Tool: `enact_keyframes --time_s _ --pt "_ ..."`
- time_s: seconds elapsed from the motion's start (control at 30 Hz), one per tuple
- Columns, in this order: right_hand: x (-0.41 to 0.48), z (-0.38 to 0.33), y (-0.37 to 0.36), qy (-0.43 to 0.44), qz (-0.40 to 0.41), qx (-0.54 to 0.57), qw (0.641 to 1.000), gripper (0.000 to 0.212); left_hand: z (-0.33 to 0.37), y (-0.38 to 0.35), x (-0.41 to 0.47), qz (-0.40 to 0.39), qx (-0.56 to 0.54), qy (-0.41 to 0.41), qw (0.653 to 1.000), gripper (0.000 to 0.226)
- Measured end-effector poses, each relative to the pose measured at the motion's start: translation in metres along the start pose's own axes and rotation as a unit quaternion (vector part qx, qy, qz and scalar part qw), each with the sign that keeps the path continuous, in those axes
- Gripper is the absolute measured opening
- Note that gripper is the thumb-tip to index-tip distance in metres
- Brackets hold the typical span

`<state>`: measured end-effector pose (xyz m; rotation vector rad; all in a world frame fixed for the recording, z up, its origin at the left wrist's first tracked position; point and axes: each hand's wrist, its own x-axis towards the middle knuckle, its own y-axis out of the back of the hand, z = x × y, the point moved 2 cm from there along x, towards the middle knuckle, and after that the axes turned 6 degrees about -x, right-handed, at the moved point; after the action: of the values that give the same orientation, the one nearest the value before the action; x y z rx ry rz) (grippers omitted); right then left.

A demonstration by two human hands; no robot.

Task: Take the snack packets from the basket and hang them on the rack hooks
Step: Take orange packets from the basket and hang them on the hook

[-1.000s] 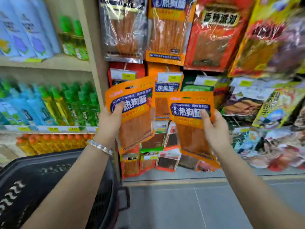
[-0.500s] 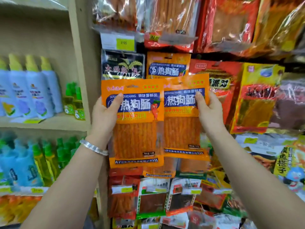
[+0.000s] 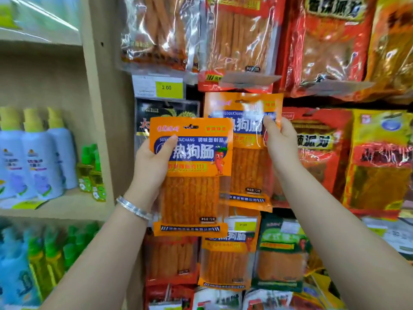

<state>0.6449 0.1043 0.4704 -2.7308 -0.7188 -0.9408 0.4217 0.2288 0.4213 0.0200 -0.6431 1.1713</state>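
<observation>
Two flat, rectangular snack packets of glossy plastic film are held up in front of the rack, one in each hand. The nearer packet [image 3: 192, 175] is gripped by the left hand [image 3: 154, 166] at its left edge, with the thumb pressed across the printed front and the fingers hidden behind. Its upper half is opaque orange with a dark blue band of white characters and a small cartoon carrot. The lower half is a clear window through which straight, ribbed, red-orange strips can be seen packed side by side. A narrow hang slot is cut near its top edge, and a striped orange seal closes the bottom.

A second packet [image 3: 245, 153] of the same design is pinched by the right hand [image 3: 279, 142] at its upper right edge, thumb in front. It is held higher and further back, close to the hanging stock, and its left edge is overlapped by the nearer packet. Glare is thrown off its film. Whether it is on a hook cannot be told.

A smooth silver bangle [image 3: 134, 208] is worn on the left wrist. Crinkled red packets [image 3: 321, 153] and a yellow packet [image 3: 380, 164] are hung to the right. A yellow price tag [image 3: 166, 87] marked 2.00 is fixed above. A pale wooden upright [image 3: 105, 108] divides the rack from shelves on which rounded blue bottles [image 3: 38, 157] and small green bottles [image 3: 91, 173] are stood.
</observation>
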Motion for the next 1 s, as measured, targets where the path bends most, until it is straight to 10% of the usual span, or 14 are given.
enact_keyframes --time_s 0.43,0.6,0.83,1.0 --pt "0.009 0.026 0.000 0.088 0.041 -0.182 0.979 0.057 -0.009 -0.024 0.011 -0.022 -0.009 0.015 1.000 0.014" --pt "-0.009 0.017 -0.005 0.090 -0.027 -0.064 0.993 0.011 -0.012 -0.038 0.013 -0.040 -0.009 0.010 0.999 0.013" --pt "-0.006 0.011 -0.011 -0.003 -0.088 -0.018 0.996 0.039 -0.002 -0.071 0.005 -0.102 0.025 -0.024 0.994 0.005" --pt "0.003 -0.001 0.001 0.051 -0.020 -0.001 0.998 0.005 0.017 -0.080 0.003 -0.110 0.060 -0.154 0.980 0.034"
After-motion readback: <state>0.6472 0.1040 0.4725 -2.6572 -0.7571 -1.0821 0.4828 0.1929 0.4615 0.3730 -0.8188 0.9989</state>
